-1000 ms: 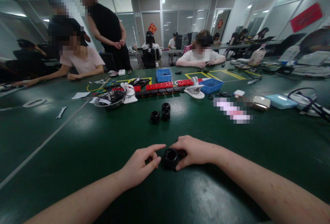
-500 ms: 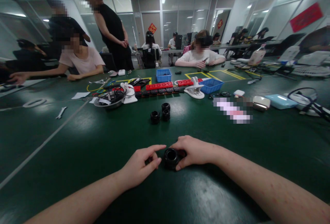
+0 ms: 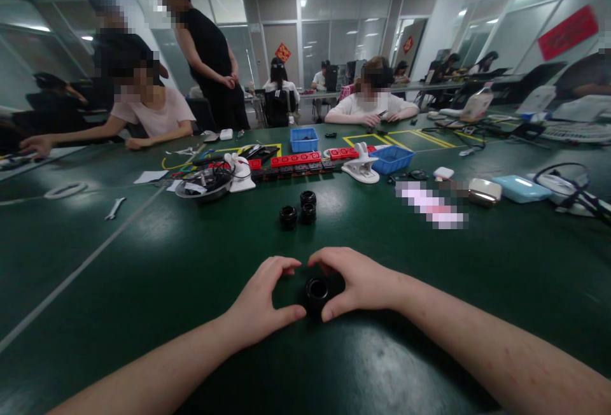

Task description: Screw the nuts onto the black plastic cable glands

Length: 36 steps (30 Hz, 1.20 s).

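Observation:
A black, ring-shaped part (image 3: pixel 317 291) with a round hole in its top stands on the green table (image 3: pixel 191 294) between my hands. To its left, my left hand (image 3: pixel 260 300) is open, thumb and fingers spread, with the thumb tip close to the part. Curved around the right side of the part, my right hand (image 3: pixel 356 281) is open too, its fingers behind and its thumb in front. A gap shows between the right palm and the part; whether the thumb touches it I cannot tell. Farther off stand three similar black parts (image 3: pixel 288 216) in a small group.
Beyond them lie red and black power strips (image 3: pixel 296 160), a metal bowl (image 3: pixel 203 193) of cables, white clips (image 3: pixel 361 167) and blue bins (image 3: pixel 304 140). A wrench (image 3: pixel 115 208) is at left. A blue case (image 3: pixel 520 188) lies at right. Several people sit or stand around.
My left hand has spread its thumb and fingers, which were close together. My right hand's fingers have loosened away from the black part, which stays in about the same place.

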Tool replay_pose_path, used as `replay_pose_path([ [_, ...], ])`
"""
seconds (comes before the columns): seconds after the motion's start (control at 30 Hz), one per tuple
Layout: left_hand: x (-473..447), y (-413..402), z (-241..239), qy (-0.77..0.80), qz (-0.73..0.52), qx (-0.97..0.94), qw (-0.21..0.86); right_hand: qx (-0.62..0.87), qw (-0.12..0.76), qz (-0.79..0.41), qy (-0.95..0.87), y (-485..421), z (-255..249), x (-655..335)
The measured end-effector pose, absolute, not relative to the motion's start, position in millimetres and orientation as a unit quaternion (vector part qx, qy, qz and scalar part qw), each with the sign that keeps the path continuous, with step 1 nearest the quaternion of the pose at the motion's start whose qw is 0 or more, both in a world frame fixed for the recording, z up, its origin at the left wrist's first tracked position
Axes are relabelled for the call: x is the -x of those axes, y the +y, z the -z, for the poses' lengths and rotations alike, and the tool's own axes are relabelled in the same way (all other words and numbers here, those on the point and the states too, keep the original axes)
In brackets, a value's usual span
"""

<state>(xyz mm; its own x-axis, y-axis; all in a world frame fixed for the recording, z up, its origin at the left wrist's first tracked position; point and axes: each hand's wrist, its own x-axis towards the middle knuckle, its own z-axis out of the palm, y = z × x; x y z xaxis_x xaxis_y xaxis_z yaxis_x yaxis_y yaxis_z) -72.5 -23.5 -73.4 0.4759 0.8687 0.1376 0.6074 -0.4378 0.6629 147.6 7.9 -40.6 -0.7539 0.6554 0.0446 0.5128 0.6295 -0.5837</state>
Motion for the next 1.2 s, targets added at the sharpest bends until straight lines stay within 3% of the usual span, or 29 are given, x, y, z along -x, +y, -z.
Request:
replay_pose_path([
  [0.27, 54, -27, 78, 0.455, -0.202, -0.843, 0.202, 0.294, 0.145, -0.185, -0.927, -7, 50, -131],
  [0.5, 58, -28, 77, 0.444, -0.207, -0.847, 0.204, 0.254, 0.282, -0.212, -0.901, -7, 55, -135],
  [0.77, 65, -24, 76, 0.468, -0.200, -0.838, 0.194, 0.352, 0.372, -0.189, -0.838, 3, 62, -142],
  [1.2, 68, -22, 73, 0.461, -0.191, -0.856, 0.139, 0.379, 0.344, -0.217, -0.831, 13, 65, -143],
])
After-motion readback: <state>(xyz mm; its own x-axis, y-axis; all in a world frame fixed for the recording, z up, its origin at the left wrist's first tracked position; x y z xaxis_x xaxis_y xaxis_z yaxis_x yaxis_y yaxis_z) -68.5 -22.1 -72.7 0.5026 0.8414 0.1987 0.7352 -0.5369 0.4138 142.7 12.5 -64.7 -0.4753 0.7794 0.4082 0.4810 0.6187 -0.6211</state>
